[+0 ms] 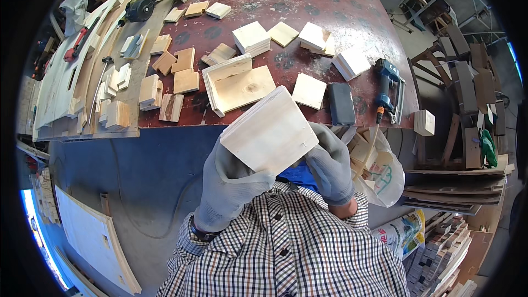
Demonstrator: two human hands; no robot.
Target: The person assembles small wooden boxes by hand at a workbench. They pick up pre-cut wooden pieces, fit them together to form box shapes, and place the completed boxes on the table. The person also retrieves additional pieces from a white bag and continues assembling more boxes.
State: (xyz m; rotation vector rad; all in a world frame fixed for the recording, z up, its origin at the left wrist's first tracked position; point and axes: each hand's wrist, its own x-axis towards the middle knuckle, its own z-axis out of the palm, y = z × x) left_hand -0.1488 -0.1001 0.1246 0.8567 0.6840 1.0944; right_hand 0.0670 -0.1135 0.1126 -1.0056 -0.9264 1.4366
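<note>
Just beyond my chest, in front of the table's near edge, I hold a light wooden block tilted, with a broad smooth face toward me and layered edges at its upper left. Grey-gloved, my left hand grips its lower left, the thumb lying along the lower edge. My right hand, gloved too, is closed at its right side; some of those fingers are hidden behind it. Beyond the block lie an open-sided wooden box piece, a square wooden board and a dark grey rectangular block.
On the dark red table lie several wooden pieces and a blue pneumatic nailer with a hose. Plywood sheets with a black power tool are at left. A white sack of offcuts hangs or stands below the right edge.
</note>
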